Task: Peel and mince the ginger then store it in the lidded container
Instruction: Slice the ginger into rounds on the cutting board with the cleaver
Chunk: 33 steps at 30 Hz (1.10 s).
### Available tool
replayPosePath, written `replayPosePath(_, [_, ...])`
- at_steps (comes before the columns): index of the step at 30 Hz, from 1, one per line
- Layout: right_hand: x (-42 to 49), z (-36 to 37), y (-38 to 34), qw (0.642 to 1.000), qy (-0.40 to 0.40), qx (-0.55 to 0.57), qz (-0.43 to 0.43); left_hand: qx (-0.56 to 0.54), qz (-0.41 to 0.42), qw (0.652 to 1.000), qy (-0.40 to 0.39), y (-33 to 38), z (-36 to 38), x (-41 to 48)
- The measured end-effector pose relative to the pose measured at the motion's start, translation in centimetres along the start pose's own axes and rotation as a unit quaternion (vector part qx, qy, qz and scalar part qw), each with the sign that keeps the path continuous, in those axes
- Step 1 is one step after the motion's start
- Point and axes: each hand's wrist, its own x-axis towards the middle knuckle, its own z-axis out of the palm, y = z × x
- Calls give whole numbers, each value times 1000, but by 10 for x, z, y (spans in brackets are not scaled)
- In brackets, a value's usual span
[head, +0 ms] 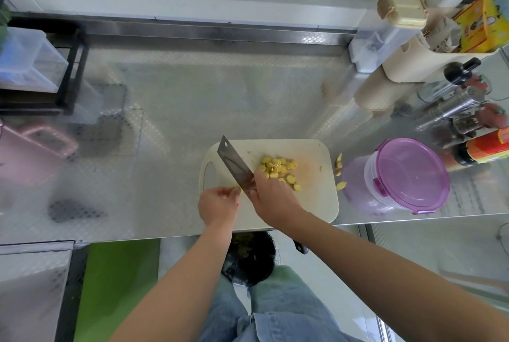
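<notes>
The fingers of the right hand [271, 198] gripped the cleaver [234, 165], its blade angled away. The fingers of the left hand [217, 204] pinched a ginger bit [236, 189] beside it, likely clearing the edge. The ginger slices [278, 169] lay just beyond the right fingers, and the lidded container [407, 176] stood well to their right, closed.

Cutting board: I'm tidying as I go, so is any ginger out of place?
Yes. A few ginger pieces lie off the cutting board, on the counter between its right edge and the lidded container.
</notes>
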Motion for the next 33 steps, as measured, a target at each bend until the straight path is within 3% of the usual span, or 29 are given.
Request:
replayPosePath(22, [6,19,-1,1000,-5,15,21,12,16,1000,-6,-2,2,4])
replayPosePath(33, [24,19,-5,999,12,35,27,-32,6,999,-15,-4,-1,3])
